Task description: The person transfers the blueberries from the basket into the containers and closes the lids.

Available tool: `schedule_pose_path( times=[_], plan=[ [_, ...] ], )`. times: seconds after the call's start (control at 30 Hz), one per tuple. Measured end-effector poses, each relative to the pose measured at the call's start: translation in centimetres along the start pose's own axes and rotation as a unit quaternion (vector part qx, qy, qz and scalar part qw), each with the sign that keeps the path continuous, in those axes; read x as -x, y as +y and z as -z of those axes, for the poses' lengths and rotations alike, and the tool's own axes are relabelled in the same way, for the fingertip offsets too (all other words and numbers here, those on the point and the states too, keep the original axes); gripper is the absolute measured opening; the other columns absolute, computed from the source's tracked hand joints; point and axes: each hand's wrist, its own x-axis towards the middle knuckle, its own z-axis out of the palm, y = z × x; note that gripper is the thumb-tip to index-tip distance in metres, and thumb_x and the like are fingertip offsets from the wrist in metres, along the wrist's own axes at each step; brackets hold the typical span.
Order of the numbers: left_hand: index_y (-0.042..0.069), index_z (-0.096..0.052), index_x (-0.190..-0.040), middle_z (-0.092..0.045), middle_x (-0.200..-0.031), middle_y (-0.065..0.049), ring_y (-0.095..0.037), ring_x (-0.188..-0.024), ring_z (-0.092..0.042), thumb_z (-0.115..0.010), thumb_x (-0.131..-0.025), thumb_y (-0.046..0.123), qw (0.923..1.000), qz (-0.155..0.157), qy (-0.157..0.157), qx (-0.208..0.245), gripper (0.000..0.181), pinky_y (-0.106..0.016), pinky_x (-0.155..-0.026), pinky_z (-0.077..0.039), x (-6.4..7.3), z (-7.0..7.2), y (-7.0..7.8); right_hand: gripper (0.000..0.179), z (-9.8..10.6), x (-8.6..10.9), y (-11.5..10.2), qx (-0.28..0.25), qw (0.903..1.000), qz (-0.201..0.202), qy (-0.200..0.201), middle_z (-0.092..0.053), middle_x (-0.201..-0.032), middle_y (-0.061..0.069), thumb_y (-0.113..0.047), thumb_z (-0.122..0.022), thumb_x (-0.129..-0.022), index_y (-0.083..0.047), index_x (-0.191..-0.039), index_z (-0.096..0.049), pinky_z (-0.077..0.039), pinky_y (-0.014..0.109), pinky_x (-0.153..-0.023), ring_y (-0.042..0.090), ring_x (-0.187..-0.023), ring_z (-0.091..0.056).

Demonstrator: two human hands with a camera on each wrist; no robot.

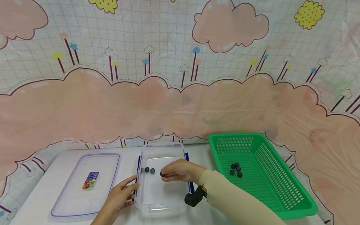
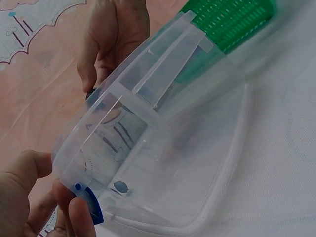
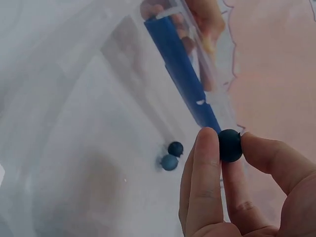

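blueberry (image 3: pixel 229 145) is sitting pinched between the thumb and fingertips of the right hand (image 1: pixel 181 171), over the clear box (image 1: pixel 166 194); how high above the box's floor, one cannot tell. the right hand is hovering palm down and pointing left, its wrist level with the sleeve (image 1: pixel 248 208), which is slanting up from the near right. a black device (image 1: pixel 194 196) is hanging under that wrist. the left hand (image 1: pixel 120 195) is clamping the box's left side, its thumb and fingers lying around the edge by a blue latch (image 3: pixel 180 71), its forearm rising from the near left.

two loose blueberries (image 3: pixel 169 163) are resting just beside each other on the box's floor, close to the left wall and left of the pinched one. to the right, a green basket (image 1: pixel 277 171) is standing at an angle and holding five more berries (image 1: pixel 238 169), clustered toward its far left part. to the left, a blue-edged lid (image 1: pixel 76 198) is lying flat, bearing a small coloured label (image 1: pixel 90 180). box, basket and lid are all resting on the white table (image 1: pixel 37 194), and a patterned cloth (image 1: pixel 167 106) is hanging on the far side.
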Motion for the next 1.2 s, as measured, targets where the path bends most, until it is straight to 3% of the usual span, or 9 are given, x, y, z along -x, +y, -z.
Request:
schedule_pose_path(
  times=[0.13, 0.3, 0.5, 0.73, 0.83, 1.0, 1.1, 1.2],
  plan=[
    [0.009, -0.051, -0.143, -0.062, -0.095, -0.005, -0.011, -0.065, -0.055, -0.068, -0.092, 0.025, 1.0000, 0.000, 0.001, -0.001, 0.056, -0.025, -0.057, -0.052, 0.0, -0.1, 0.1, 0.019, -1.2, -0.4, 0.3, 0.013, 0.9999, -0.002, 0.001, -0.069, -0.088, 0.013, 0.001, -0.065, -0.091, 0.009, -0.108, -0.068, -0.058, 0.030, -0.081, 0.016, -0.076, -0.066],
    [0.010, -0.051, -0.143, -0.063, -0.097, -0.006, -0.010, -0.065, -0.055, -0.067, -0.093, 0.024, 1.0000, -0.002, 0.001, -0.001, 0.055, -0.025, -0.056, -0.052, 0.0, -0.1, 0.2, 0.018, -1.9, -1.1, 0.6, 0.009, 0.9998, -0.011, 0.013, -0.068, -0.085, 0.012, 0.001, -0.066, -0.091, 0.009, -0.107, -0.068, -0.058, 0.030, -0.081, 0.016, -0.074, -0.066],
    [0.010, -0.052, -0.143, -0.063, -0.098, -0.006, -0.011, -0.064, -0.055, -0.067, -0.093, 0.024, 1.0000, -0.001, 0.002, -0.002, 0.054, -0.026, -0.057, -0.052, -0.1, -0.2, 0.2, 0.018, -2.0, -2.1, 0.9, -0.002, 0.9986, -0.031, 0.042, -0.070, -0.096, 0.019, 0.002, -0.066, -0.090, 0.009, -0.106, -0.069, -0.058, 0.028, -0.078, 0.016, -0.073, -0.067],
    [0.010, -0.052, -0.143, -0.062, -0.092, -0.004, -0.010, -0.064, -0.055, -0.068, -0.092, 0.024, 1.0000, -0.006, 0.001, 0.005, 0.055, -0.024, -0.056, -0.052, 0.0, -0.2, 0.2, 0.023, -1.6, -2.3, 1.0, -0.014, 0.9984, -0.021, 0.051, -0.069, -0.108, 0.024, 0.002, -0.065, -0.090, 0.011, -0.111, -0.066, -0.058, 0.029, -0.081, 0.017, -0.075, -0.066],
    [0.009, -0.052, -0.143, -0.061, -0.089, -0.002, -0.009, -0.063, -0.054, -0.067, -0.092, 0.023, 1.0000, -0.007, 0.001, 0.004, 0.055, -0.024, -0.055, -0.052, 0.1, -0.2, 0.2, 0.028, -0.8, -1.9, 0.6, -0.013, 0.9992, -0.010, 0.037, -0.064, -0.119, 0.028, 0.001, -0.064, -0.091, 0.012, -0.117, -0.063, -0.058, 0.029, -0.083, 0.017, -0.078, -0.066],
    [0.010, -0.051, -0.143, -0.062, -0.093, -0.002, -0.010, -0.064, -0.055, -0.067, -0.092, 0.023, 1.0000, -0.007, -0.001, 0.004, 0.055, -0.024, -0.057, -0.052, 0.1, -0.2, 0.2, 0.034, 1.3, -0.4, -0.8, 0.004, 0.9995, 0.031, -0.005, -0.066, -0.107, 0.020, 0.000, -0.059, -0.095, 0.014, -0.125, -0.056, -0.057, 0.031, -0.087, 0.016, -0.082, -0.067],
    [0.010, -0.051, -0.143, -0.063, -0.098, -0.004, -0.010, -0.065, -0.055, -0.068, -0.092, 0.024, 1.0000, -0.004, 0.000, 0.003, 0.056, -0.025, -0.057, -0.052, 0.1, -0.1, 0.0, 0.035, 3.7, 0.7, -1.9, 0.006, 0.9985, 0.055, -0.005, -0.064, -0.102, 0.013, -0.002, -0.055, -0.097, 0.014, -0.128, -0.053, -0.056, 0.032, -0.089, 0.016, -0.086, -0.066],
    [0.010, -0.051, -0.143, -0.064, -0.101, -0.006, -0.010, -0.065, -0.055, -0.068, -0.092, 0.025, 1.0000, -0.003, 0.001, 0.003, 0.056, -0.025, -0.057, -0.052, 0.1, -0.1, -0.1, 0.038, 7.1, 2.0, -2.9, -0.002, 0.9973, 0.072, 0.017, -0.062, -0.108, 0.015, -0.002, -0.052, -0.099, 0.016, -0.132, -0.048, -0.055, 0.032, -0.090, 0.017, -0.090, -0.065]
  ],
)
